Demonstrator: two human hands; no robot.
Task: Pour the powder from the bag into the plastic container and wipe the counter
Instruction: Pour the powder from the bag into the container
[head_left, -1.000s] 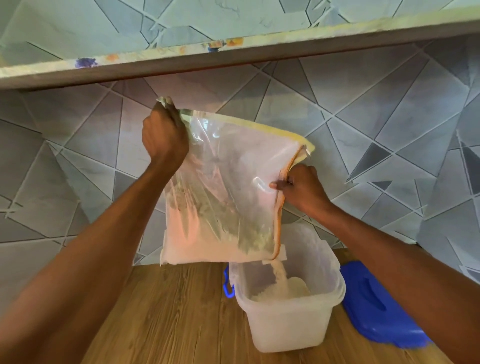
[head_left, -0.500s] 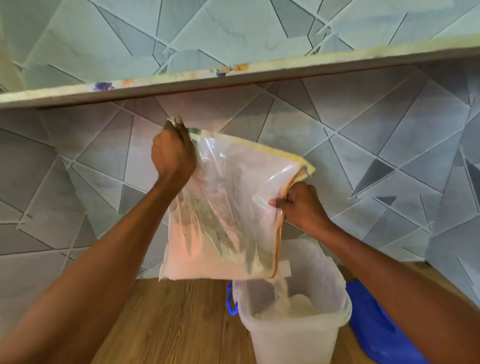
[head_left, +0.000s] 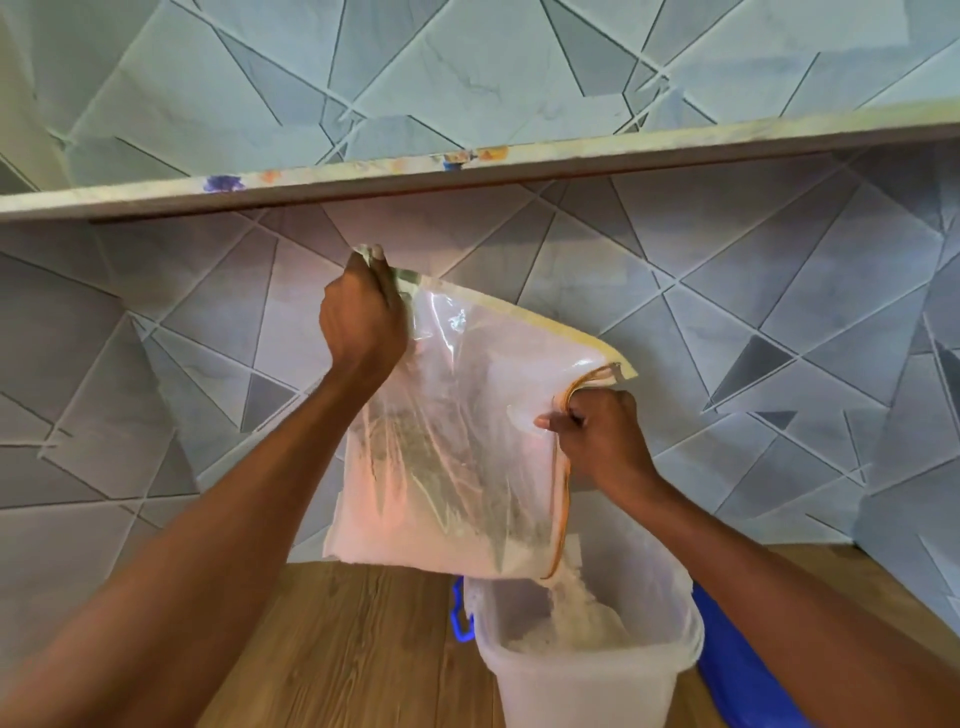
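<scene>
Step in hand: pouring powder from bag into container.

Left hand: clenched round the bag's upper corner, raised high. Right hand: pinching the orange-edged mouth partway down its side, steering it. Bag hanging tilted, lowest corner of the mouth just above the container's rim, slightly inside its back-left part. Thin stream of powder falling from that corner onto a small heap in the container. Bulk of powder banked along the bag's bottom fold, left of the container and over bare counter. Container upright on the counter, blue latch at its left side, blue lid lying just beside it on the right.

Judged early to midway: most powder in the bag, wiping not begun.

To do well:
- Keep the mouth corner over the container's middle, not its rim.
- Raise the left corner gradually, to feed the banked powder toward the mouth without a surge.
- Hold the mouth narrow with the right pinch; a wide gape likely to spill past the wall.
- Avoid shaking hard; fine powder apt to puff out.

Risk: light container may tip if the bag drags on its rim.
</scene>
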